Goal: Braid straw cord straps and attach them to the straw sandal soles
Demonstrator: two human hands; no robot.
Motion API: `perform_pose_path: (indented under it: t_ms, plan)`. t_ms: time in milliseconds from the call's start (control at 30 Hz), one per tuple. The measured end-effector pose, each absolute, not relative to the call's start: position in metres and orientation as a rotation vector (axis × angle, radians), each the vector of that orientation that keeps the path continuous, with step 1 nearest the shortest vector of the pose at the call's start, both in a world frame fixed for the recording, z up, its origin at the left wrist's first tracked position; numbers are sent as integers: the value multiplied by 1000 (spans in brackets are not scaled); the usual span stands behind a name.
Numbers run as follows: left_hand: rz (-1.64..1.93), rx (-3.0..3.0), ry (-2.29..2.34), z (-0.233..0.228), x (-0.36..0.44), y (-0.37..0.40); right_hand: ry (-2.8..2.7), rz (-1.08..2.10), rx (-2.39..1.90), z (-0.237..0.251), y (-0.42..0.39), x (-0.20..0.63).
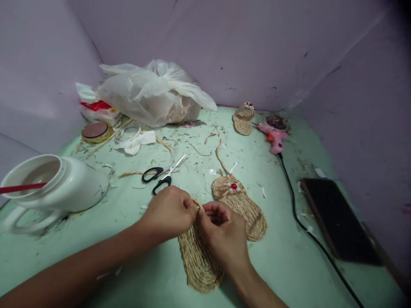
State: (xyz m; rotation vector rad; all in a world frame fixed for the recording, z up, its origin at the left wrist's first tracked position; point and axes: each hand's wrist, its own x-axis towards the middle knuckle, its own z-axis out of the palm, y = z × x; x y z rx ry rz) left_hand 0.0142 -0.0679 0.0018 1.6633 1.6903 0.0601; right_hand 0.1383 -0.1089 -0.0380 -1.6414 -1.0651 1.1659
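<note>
Pinching the upper end of a small woven straw sandal sole (199,256), both hands meet at lower centre of the frame. The left hand (170,211) is closed, its fingertips pressed on the sole's top edge; the right hand (223,233) is curled, thumb and fingers nipping the same spot from the other side. The sole lies flat on the pale green tabletop (282,256), running down toward the bottom edge.

Just right of the hands lies a second woven straw sandal with a red bead on its strap (239,205), a loose braided straw tail trailing up from it. Above the left hand rest black-handled scissors (162,175). At far left a white plastic jug (53,186) lies on its side. Upper left holds a crumpled clear plastic bag (150,92); upper right, a pink glue gun (272,137) with its black cord running down the right side past a dark phone (337,220).

The step in hand looks like fixing a strap or braid end at the toe of the bare sole. The next move likely calls for steady pressure at that point, keeping the piece aligned as on the finished sandal.
</note>
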Motion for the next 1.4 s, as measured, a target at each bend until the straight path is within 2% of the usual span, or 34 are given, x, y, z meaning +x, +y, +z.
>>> perform_pose_path:
  t_ms: [433, 800, 1100, 1300, 1400]
  plan:
    - [313, 1511, 1656, -16, 20, -73, -1158, 1130, -1525, -46, -114, 142]
    - [-3, 1763, 1654, 5, 12, -68, -1019, 1200, -1553, -43, -110, 140]
    - [148, 1718, 1698, -10, 20, -74, -1104, 1240, -1474, -44, -111, 143]
    - [34, 2026, 1627, 7, 10, -72, -1026, 1239, -1474, -44, -112, 143]
    - [173, 2097, 1644, 14, 1, -67, -1046, 1210, -1469, -42, -112, 143]
